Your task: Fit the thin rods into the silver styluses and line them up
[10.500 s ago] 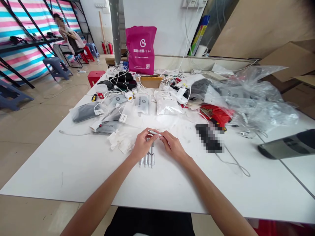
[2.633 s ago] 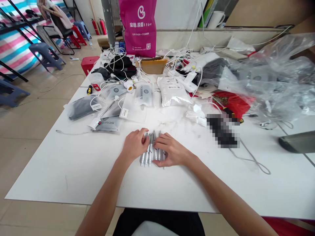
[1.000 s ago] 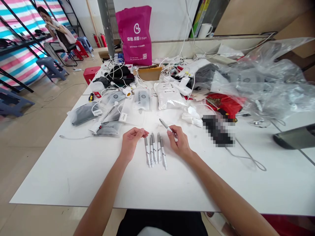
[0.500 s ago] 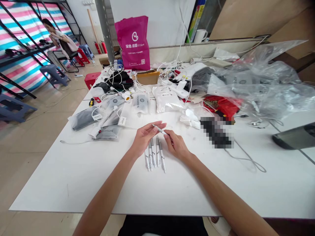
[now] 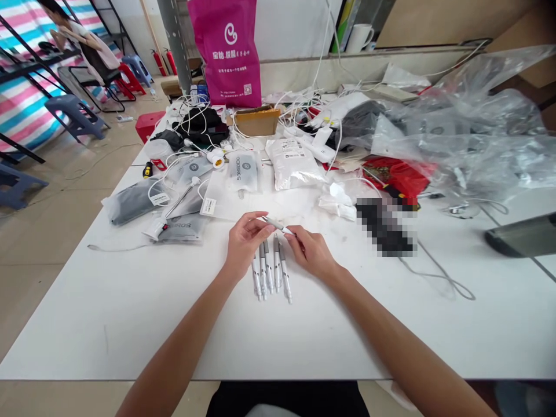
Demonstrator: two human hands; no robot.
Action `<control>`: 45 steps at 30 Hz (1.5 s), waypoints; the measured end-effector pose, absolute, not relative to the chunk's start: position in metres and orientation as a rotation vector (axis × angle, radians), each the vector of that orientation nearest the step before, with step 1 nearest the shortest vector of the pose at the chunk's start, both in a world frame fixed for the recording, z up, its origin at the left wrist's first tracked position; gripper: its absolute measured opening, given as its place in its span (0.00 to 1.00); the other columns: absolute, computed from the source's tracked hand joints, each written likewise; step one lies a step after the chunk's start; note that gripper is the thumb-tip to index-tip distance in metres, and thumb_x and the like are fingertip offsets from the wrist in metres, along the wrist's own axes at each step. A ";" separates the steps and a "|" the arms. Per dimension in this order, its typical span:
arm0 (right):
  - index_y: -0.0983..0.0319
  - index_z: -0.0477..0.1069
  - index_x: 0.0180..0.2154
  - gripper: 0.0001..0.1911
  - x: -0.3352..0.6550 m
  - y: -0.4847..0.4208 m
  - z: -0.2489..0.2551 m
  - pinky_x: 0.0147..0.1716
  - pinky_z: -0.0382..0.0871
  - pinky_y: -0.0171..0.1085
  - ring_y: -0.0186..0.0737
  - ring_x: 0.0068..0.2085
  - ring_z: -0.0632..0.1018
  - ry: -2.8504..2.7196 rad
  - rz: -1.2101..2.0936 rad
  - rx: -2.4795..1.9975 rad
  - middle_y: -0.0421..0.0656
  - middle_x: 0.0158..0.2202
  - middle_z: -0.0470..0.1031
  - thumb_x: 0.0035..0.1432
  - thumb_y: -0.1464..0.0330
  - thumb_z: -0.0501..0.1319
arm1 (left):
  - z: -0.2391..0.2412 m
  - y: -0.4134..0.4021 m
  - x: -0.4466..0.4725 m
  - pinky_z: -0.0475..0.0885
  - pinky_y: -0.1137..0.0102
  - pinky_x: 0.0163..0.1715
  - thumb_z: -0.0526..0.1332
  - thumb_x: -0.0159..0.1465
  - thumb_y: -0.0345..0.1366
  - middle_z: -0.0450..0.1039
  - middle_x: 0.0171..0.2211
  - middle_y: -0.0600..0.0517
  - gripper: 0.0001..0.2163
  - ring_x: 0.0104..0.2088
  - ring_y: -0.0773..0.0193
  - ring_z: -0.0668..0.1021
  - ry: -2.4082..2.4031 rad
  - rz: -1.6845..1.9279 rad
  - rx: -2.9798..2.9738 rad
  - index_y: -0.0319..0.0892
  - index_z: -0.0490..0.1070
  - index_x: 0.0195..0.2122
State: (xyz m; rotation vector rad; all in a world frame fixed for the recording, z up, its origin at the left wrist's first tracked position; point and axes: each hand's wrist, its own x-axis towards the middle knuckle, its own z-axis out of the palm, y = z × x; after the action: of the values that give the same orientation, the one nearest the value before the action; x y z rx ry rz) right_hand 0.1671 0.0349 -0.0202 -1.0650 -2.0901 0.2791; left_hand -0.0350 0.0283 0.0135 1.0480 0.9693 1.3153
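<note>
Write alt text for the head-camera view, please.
A person's bare right hand holds a slim grey-and-white pen, its grey end at the left hand, over a white table near five similar pens. Beyond, a magenta bag stands behind a small brown box.

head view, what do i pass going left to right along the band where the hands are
Dark grey packet in a frosted bag, left hand, white-and-grey pen, right hand, dark item too pixelated to name, grey cylindrical container.
</note>
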 end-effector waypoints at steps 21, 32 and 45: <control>0.58 0.69 0.49 0.08 0.166 0.036 -0.019 0.28 0.64 0.37 0.38 0.30 0.77 -2.081 0.288 -1.042 0.44 0.36 0.79 0.77 0.64 0.53 | 0.017 0.027 -0.036 0.75 0.64 0.38 0.72 0.64 0.46 0.84 0.44 0.45 0.11 0.43 0.56 0.82 1.016 1.283 1.161 0.44 0.82 0.39; 0.59 0.67 0.51 0.10 0.164 0.034 -0.021 0.26 0.62 0.35 0.36 0.27 0.78 -2.092 0.205 -1.116 0.40 0.32 0.81 0.76 0.62 0.55 | 0.011 0.027 -0.031 0.75 0.66 0.37 0.72 0.64 0.45 0.85 0.41 0.46 0.12 0.39 0.60 0.83 0.990 1.315 1.106 0.42 0.76 0.36; 0.59 0.67 0.44 0.06 0.165 0.040 -0.027 0.26 0.62 0.35 0.37 0.27 0.77 -2.084 0.111 -1.089 0.41 0.32 0.80 0.76 0.65 0.55 | 0.007 0.028 -0.029 0.77 0.65 0.40 0.70 0.66 0.47 0.85 0.41 0.45 0.16 0.39 0.59 0.85 0.973 1.320 1.097 0.43 0.68 0.34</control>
State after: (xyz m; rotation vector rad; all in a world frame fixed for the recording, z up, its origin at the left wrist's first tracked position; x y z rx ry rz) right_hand 0.1650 0.0398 -0.0273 -1.0890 -2.0844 0.1114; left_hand -0.0292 0.0277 0.0071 1.0967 0.9725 1.3196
